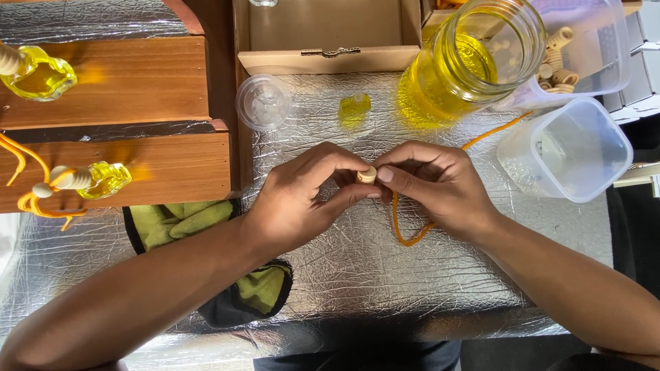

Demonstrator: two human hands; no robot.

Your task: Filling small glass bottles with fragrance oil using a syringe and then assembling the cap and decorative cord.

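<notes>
A small pale wooden bead (367, 174) is pinched between the fingertips of the left hand (302, 199) and the right hand (433, 184), which meet over the middle of a table covered in crinkled silver foil (357, 275). The fingers of both hands are drawn together and clamped on the bead. An orange cord (405, 230) is also held by the right hand; it loops down beneath that hand onto the foil and runs away to the far right, passing behind the hand.

Just beyond the hands, a small yellow glass bottle (354, 108) is seen lying on the foil, and to its left a round clear plastic lid (264, 102). At the far right a large glass jar of yellow liquid (467, 62) is set, with a clear measuring jug of wooden caps (584, 48) behind it. An empty clear plastic container (567, 151) is placed near the right hand, with the cord passing between it and the jar. An open cardboard box (326, 34) lies at the far edge.

On the left, a stepped wooden stand (137, 89) is occupied by two filled bottles: one (38, 75) on the far step, and another with a wooden cap and orange cord (89, 180) on the near step. A green and black cloth (206, 227) is partly covered by the left forearm.
</notes>
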